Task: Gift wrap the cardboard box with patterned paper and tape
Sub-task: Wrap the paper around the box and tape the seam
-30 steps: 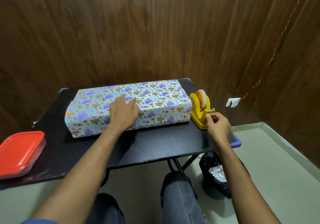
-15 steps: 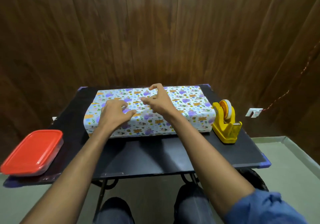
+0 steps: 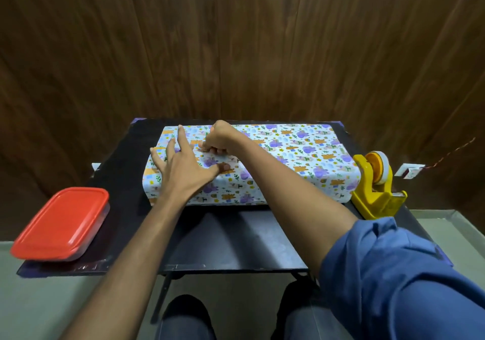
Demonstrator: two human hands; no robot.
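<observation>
The box (image 3: 294, 156), covered in white paper with purple and orange prints, lies lengthwise across the far part of the black table (image 3: 236, 237). My left hand (image 3: 181, 166) rests flat on its left half, fingers spread, thumb pressing the paper near the front edge. My right hand (image 3: 219, 137) is curled just beyond it, fingertips pressed down on the paper along the top; whether a piece of tape is under them cannot be made out. A yellow tape dispenser (image 3: 374, 184) stands at the box's right end.
A red-lidded container (image 3: 61, 224) sits on the table's front left corner. A dark wooden wall rises right behind the table. My knees are under the near edge. A white wall socket (image 3: 409, 171) shows at the right.
My right hand left the tape dispenser and came across to the top of the box beside my left hand. My left hand slid leftward along the box and spread its fingers.
</observation>
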